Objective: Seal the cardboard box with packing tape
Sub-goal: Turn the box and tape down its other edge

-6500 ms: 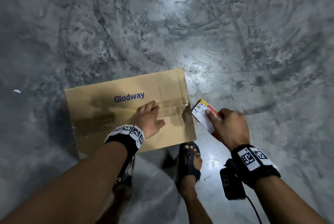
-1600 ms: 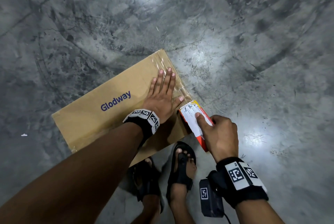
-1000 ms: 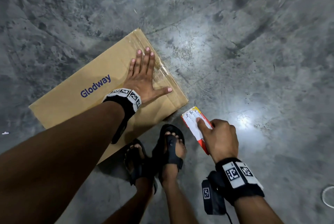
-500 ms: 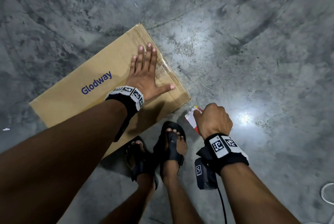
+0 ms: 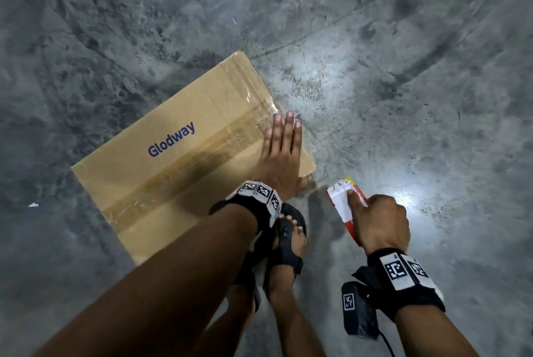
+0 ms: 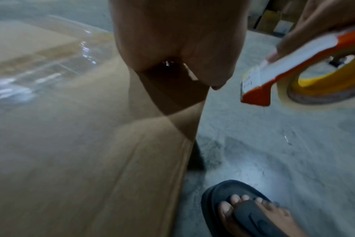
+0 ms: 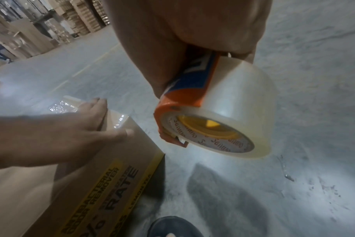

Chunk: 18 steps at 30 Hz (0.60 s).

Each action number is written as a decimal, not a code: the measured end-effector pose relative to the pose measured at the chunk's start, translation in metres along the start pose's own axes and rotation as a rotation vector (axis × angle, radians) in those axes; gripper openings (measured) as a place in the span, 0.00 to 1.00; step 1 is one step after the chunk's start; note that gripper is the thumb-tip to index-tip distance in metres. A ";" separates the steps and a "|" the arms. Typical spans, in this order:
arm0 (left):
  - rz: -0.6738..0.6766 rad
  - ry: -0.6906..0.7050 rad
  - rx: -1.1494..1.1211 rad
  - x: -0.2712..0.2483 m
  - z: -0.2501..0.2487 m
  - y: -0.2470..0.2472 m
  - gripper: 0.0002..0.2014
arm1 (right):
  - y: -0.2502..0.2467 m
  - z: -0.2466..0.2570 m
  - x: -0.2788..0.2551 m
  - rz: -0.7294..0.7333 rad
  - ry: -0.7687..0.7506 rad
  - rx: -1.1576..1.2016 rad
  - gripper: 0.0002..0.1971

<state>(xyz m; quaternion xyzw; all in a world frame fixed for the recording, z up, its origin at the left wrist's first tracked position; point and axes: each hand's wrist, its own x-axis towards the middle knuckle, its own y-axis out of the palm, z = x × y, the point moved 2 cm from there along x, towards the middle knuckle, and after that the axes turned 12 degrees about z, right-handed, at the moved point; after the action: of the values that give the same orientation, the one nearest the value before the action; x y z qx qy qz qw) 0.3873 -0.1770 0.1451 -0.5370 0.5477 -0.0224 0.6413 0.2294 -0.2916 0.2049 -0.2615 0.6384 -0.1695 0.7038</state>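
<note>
Now the left hand [image 5: 281, 155] has slid flat to the brown cardboard box [image 5: 173, 155] end — right hand [image 5: 380, 224] grips the orange tape dispenser [image 5: 344, 201], cut free; seam likely sealed.

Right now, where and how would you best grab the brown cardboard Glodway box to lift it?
Probably the brown cardboard Glodway box by its two short ends, coming in from the sides: it lies flat and wide on the floor, tape runs along the top, and the left hand already presses flat on its near-right end.

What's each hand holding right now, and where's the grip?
The right hand grips the tape dispenser by its orange frame, over the roll. The left hand holds nothing; it lies flat on the cardboard box.
</note>
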 end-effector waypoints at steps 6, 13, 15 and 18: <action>0.042 -0.047 -0.060 0.002 -0.005 0.001 0.60 | -0.022 -0.004 -0.004 -0.044 -0.081 0.020 0.31; -0.072 0.162 -0.613 -0.045 0.033 -0.047 0.30 | -0.029 0.031 -0.054 -0.054 -0.315 0.188 0.29; -0.104 0.132 -0.808 -0.063 0.055 -0.050 0.19 | -0.023 0.047 -0.076 -0.023 -0.382 0.210 0.28; 0.030 -0.022 -1.305 -0.093 0.094 -0.043 0.24 | 0.001 0.076 -0.106 0.052 -0.505 0.172 0.28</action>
<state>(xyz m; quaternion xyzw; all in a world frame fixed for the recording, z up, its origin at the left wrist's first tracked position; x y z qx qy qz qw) 0.4428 -0.0751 0.2217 -0.8086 0.4494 0.3292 0.1893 0.2911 -0.2183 0.2943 -0.2181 0.4322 -0.1346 0.8646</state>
